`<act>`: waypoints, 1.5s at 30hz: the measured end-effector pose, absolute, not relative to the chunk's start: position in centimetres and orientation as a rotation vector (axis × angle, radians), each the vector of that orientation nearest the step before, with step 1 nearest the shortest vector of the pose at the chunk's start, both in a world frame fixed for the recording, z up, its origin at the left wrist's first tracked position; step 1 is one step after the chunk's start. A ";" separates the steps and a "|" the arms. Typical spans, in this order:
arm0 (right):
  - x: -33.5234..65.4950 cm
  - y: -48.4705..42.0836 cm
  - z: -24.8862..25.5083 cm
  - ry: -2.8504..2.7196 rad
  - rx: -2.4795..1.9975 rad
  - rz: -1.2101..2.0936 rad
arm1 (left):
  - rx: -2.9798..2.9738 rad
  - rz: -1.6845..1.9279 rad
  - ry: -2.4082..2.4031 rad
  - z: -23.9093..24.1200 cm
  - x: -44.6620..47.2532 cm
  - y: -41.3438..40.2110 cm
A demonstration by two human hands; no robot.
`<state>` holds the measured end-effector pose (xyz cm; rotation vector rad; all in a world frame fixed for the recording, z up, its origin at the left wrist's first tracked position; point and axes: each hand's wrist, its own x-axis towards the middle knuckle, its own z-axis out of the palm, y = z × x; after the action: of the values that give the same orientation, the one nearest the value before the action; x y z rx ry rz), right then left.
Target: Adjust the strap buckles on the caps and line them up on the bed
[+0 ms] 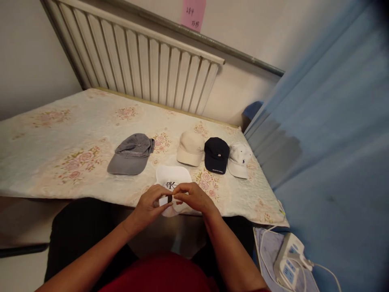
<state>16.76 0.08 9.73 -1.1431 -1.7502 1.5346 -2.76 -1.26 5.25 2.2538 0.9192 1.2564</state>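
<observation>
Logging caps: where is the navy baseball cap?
In the head view, the navy baseball cap lies right of centre, between the beige cap and rightmost white cap.

Front cap sits at the near edge of the worktop, brim pointing at the radiator; left hand and right hand over its near part, from either side. Left cap: left of it, farther back. Right of it, farther back, a row, left to right: inner cap, middle cap, outer cap, all brims toward the near edge. Radiator behind worktop, pipe above it, paper note above pipe. Curtain along the right side. Power strip on a cloth, just off the near right corner.
</observation>
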 end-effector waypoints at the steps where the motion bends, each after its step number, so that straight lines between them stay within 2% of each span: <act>1: 17.0 0.1 9.7 -1.762 -1.140 1.535 | 2.251 1.246 0.929 5.2 -2.8 -1.3; 7: 17.8 -0.3 9.2 -1.913 -1.204 1.462 | 2.251 1.127 0.977 5.1 -2.9 -1.1; 14: 17.3 -0.4 9.0 -1.944 -1.297 1.407 | 2.400 0.786 0.864 5.8 -4.8 0.0; 19: 17.5 -0.5 8.8 -1.966 -1.338 1.362 | 2.268 0.579 0.911 7.3 -6.5 0.4; 30: 18.0 -1.1 9.1 -2.023 -1.403 1.226 | 2.165 0.533 0.867 8.4 -6.3 0.8; 37: 17.8 -1.6 9.7 -2.051 -1.416 1.165 | 2.079 0.360 0.937 9.8 -4.6 0.5; 45: 17.8 -2.0 10.1 -2.055 -1.424 1.130 | 2.140 0.396 0.923 8.9 -3.8 0.4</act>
<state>17.80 -1.96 10.06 -1.4238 -2.0547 1.1301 -3.77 0.41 8.88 2.1396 0.9226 0.3961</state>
